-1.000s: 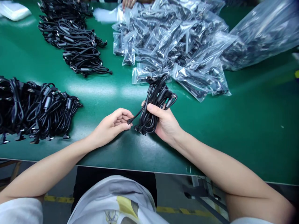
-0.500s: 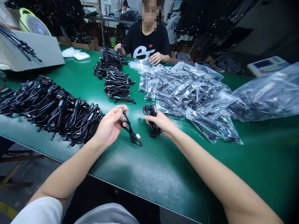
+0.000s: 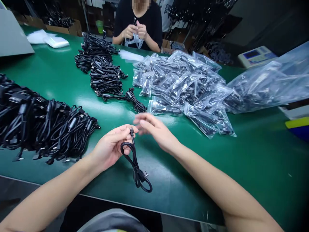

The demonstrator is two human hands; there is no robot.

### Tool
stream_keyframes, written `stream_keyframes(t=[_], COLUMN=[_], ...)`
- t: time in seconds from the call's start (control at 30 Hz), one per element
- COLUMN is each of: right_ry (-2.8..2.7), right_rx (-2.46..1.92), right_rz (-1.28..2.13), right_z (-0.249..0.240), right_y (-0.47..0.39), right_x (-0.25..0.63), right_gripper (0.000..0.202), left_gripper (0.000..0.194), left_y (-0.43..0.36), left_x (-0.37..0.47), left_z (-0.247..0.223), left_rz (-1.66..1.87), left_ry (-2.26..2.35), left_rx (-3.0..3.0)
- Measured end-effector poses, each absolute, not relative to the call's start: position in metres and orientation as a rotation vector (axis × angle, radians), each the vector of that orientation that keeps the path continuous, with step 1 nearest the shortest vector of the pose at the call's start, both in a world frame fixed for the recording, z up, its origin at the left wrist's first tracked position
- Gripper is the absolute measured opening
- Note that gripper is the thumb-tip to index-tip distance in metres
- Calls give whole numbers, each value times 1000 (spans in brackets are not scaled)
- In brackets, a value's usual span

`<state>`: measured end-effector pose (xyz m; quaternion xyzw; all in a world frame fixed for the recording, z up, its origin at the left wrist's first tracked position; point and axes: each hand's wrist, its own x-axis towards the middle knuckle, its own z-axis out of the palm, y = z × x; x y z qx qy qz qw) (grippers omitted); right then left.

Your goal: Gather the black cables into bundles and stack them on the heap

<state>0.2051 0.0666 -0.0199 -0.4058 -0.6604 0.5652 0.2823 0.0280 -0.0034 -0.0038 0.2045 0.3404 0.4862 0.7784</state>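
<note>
My left hand point(image 3: 112, 145) pinches the connector end of a black coiled cable point(image 3: 136, 169), whose bundled loop and metal plug hang over the green table. Just to the right, my right hand point(image 3: 155, 130) has its fingers apart and slightly blurred, with nothing in it. Beyond its fingertips a tied black cable bundle point(image 3: 135, 100) lies at the near right end of a stack of bundled cables point(image 3: 105, 77). A larger heap of black cables point(image 3: 48, 125) covers the table at the left.
Clear bags of cables point(image 3: 183, 80) are piled right of centre, beside a large plastic bag point(image 3: 270, 83). Across the green table point(image 3: 188, 183), a person's hands point(image 3: 135, 31) meet before a black shirt. White plastic sheets point(image 3: 54, 41) lie back left.
My right hand has let go of its cable bundle, and a bundle now lies by the middle stack. The other person's hands have come together. The view has shifted.
</note>
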Motion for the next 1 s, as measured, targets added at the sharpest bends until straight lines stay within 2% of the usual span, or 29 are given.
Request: stream_keyframes(t=[0.07, 0.17, 0.27, 0.37, 0.5, 0.63, 0.8, 0.87, 1.0], right_ry=[-1592, -1641, -2004, -2361, -2584, -2681, -2665, -2633, -2597], right_rx=[-983, -1060, -1236, -1299, -1346, -1259, -990, -948, -886], right_rz=[2006, 2103, 1735, 1272, 969, 521, -295, -471, -616], right_z=[-12, -4, -2, 5, 21, 25, 13, 11, 12], right_y=[26, -8, -11, -5, -3, -11, -26, -30, -31], right_x=[223, 238, 244, 249, 259, 266, 262, 259, 256], right_gripper=[47, 36, 18, 28, 32, 26, 15, 13, 22], left_gripper=[17, 17, 16, 14, 17, 19, 22, 22, 21], left_y=[-5, -7, -7, -6, -7, -10, -11, -11, -13], left_x=[35, 46, 51, 49, 45, 45, 49, 49, 51], left_z=[-10, -20, -27, -28, -24, -19, -22, -23, -24], left_rz=[1010, 935, 894, 898, 892, 864, 875, 885, 909], left_ry=[758, 793, 811, 867, 1080, 1233, 1288, 1300, 1335], left_rx=[442, 468, 500, 700, 1270, 1734, 1800, 1793, 1754])
